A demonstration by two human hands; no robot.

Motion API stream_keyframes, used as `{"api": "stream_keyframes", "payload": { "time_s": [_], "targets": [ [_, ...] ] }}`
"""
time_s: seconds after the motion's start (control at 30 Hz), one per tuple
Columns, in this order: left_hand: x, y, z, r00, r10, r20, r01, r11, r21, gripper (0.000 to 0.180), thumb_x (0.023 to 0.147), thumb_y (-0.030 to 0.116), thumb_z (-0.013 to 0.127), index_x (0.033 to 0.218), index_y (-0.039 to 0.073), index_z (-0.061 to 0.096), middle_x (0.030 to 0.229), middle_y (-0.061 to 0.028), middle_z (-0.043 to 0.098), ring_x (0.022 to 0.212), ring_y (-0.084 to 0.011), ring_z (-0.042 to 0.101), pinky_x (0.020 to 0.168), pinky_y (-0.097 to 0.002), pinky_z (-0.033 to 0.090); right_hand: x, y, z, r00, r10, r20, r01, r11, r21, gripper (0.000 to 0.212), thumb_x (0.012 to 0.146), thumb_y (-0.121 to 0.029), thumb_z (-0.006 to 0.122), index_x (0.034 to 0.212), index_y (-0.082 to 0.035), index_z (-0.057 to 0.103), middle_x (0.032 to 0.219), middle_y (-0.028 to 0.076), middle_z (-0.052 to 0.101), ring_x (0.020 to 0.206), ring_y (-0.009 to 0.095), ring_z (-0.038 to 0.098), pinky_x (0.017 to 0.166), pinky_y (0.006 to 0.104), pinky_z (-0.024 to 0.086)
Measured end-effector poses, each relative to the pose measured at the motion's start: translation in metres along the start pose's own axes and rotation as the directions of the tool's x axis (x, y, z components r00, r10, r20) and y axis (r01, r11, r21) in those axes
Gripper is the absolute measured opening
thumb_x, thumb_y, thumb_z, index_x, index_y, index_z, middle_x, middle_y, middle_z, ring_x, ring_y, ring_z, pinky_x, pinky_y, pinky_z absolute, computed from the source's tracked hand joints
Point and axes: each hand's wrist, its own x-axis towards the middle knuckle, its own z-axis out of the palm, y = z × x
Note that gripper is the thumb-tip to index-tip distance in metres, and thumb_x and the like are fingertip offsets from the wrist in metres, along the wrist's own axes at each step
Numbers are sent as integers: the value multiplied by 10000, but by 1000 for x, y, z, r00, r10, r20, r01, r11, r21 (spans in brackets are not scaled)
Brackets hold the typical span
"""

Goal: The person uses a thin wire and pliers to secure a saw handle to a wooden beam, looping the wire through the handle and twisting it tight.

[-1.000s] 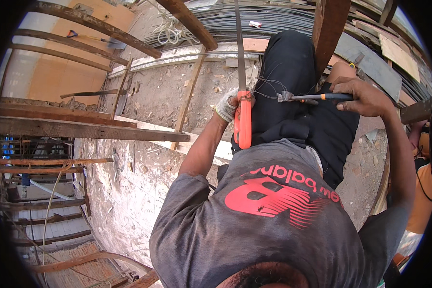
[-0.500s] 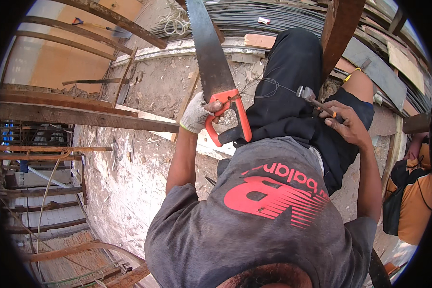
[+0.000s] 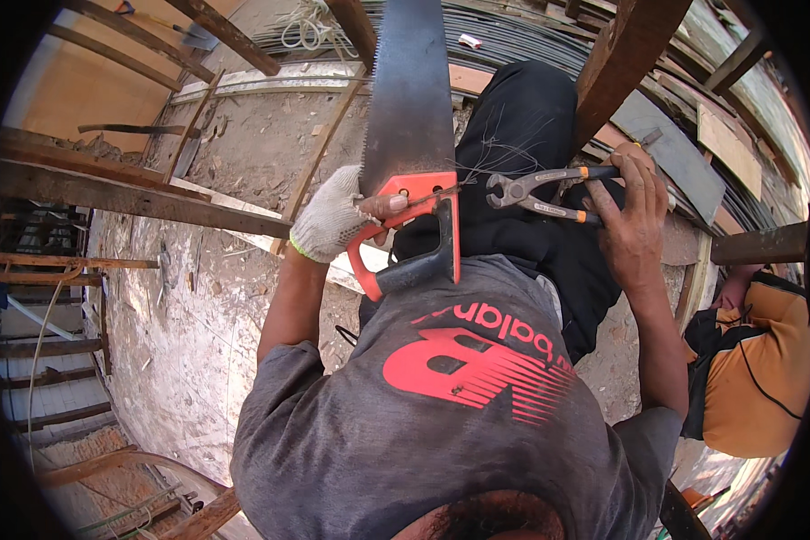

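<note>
My left hand (image 3: 333, 214), in a pale knit glove with bare fingertips, is closed round the red and black handle of a handsaw (image 3: 412, 99). The wide blade points away from me, teeth on the left. Against the handle, my left thumb pins a bundle of thin tie wire (image 3: 423, 197); its loose ends fan out to the right over my black-trousered leg. In my bare right hand (image 3: 634, 216) is a pair of pincers (image 3: 535, 193), their handles spread apart. The jaws sit beside the wire, just right of the saw handle; whether they touch it I cannot tell.
Wooden posts and beams (image 3: 135, 196) cross the left side, and a post (image 3: 625, 67) rises beyond my right knee. Long dark rods (image 3: 504, 36) lie at the back. Another person in orange and black (image 3: 751, 369) is close on the right.
My right hand has come left and turned the pincers sideways, bringing the jaws up to the wire near the saw handle. The saw now stands more upright in the view.
</note>
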Motion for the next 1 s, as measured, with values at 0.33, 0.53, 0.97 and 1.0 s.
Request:
{"api": "stream_keyframes", "payload": {
  "time_s": [0.33,0.53,0.97,1.0],
  "targets": [
    [-7,8,11,965,-130,230,154,984,-90,281,868,226,767,969,-15,663,706,-88,656,530,-162,621,470,-270,487,8,2,6,979,-129,-160,100,979,-178,250,846,-171,664,1084,-214,600,1301,143,511,1300,359,480,1132,594,314],
    [-5,7,11,963,-125,239,149,985,-86,260,878,216,756,959,-15,668,706,-84,655,534,-162,625,470,-275,484,14,11,-2,970,-197,-144,193,980,-43,197,821,-198,698,956,-169,557,1152,146,531,1134,362,555,1056,560,419],
    [-2,-3,11,954,-109,278,126,991,-44,280,833,208,799,954,-16,682,704,-65,653,513,-140,606,462,-265,459,25,20,15,975,-208,-81,215,973,89,288,790,-231,754,868,-68,531,1007,137,585,1014,361,600,930,540,459],
    [-3,0,11,953,-108,283,127,991,-47,279,832,200,799,961,-17,681,705,-64,652,511,-139,603,461,-264,457,24,21,15,977,-198,-83,206,973,104,292,780,-227,759,863,-68,529,997,137,581,1011,358,600,917,530,464]
  ]
}}
